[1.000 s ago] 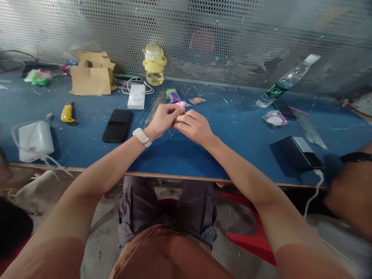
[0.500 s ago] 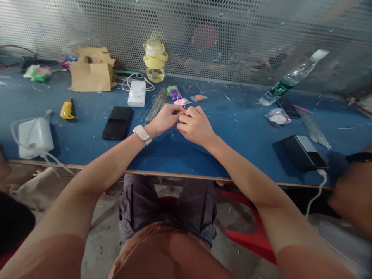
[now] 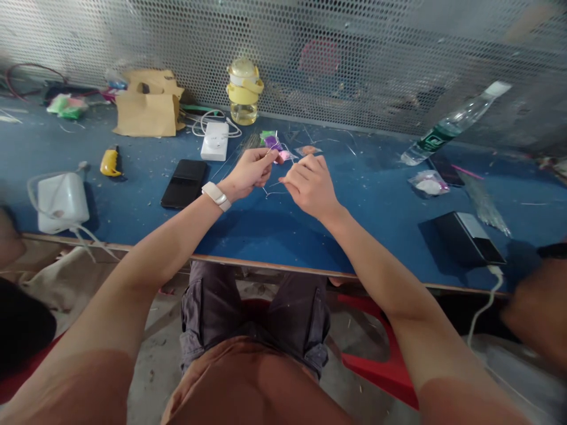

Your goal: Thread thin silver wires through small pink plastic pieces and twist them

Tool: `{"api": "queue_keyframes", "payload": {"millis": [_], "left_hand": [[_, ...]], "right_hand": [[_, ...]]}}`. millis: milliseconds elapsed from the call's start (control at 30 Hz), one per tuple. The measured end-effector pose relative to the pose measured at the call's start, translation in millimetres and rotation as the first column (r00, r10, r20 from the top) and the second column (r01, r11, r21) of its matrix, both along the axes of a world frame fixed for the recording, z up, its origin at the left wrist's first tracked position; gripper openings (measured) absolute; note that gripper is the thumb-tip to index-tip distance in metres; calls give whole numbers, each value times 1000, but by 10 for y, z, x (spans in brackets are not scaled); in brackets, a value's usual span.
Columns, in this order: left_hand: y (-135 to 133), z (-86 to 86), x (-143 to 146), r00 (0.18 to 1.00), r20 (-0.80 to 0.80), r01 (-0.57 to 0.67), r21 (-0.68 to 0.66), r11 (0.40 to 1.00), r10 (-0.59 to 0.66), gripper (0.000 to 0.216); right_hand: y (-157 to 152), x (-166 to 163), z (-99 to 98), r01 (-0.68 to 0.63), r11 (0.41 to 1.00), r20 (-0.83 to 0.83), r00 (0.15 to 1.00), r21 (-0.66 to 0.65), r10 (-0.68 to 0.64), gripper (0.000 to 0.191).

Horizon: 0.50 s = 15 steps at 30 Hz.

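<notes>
My left hand (image 3: 253, 170) is closed in a pinch on thin wire, over the blue table. Facing it, my right hand (image 3: 311, 185) is closed too, its fingers gripping the thin wire (image 3: 275, 193) whose bent ends show below and between the hands. How the strands join is too fine to make out. Just beyond the fingers lie small bags of purple (image 3: 273, 143) and pink (image 3: 284, 156) soft material, plus one with an orange lump (image 3: 307, 150). A bundle of straight wires (image 3: 249, 143) lies partly hidden behind my left hand.
A black phone (image 3: 184, 183), white power bank (image 3: 215, 141), yellow cutter (image 3: 110, 163) and white charger (image 3: 62, 202) lie leftward. A yellow-lidded bottle (image 3: 244, 94) stands by the perforated metal screen. Rightward are a leaning water bottle (image 3: 436, 140) and black box (image 3: 468, 239). People sit either side.
My hands have moved apart from touching, opening a gap with wire showing between them. The view has shifted slightly.
</notes>
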<state>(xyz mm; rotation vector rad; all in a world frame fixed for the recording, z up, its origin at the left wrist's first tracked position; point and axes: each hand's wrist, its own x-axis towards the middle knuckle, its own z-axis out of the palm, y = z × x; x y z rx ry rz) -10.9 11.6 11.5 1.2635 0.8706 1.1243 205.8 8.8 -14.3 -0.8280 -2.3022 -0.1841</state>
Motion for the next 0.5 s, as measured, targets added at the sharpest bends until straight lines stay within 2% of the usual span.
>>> {"api": "queue_keyframes", "payload": {"millis": [100, 167, 367, 500], "left_hand": [[-53, 48, 36, 1000, 24, 3, -46, 999, -2, 40], [-75, 66, 54, 999, 43, 8, -60, 998, -5, 40], [-62, 16, 101, 986, 156, 69, -107, 992, -51, 36], [-33, -23, 98, 952, 279, 157, -103, 982, -123, 27]], "right_hand": [[12, -2, -29, 33, 999, -129, 991, -19, -35, 45], [6, -5, -14, 5, 1000, -163, 987, -18, -8, 42], [-98, 32, 87, -131, 991, 11, 991, 8, 131, 22], [-176, 13, 278, -140, 990, -65, 988, 32, 142, 9]]}}
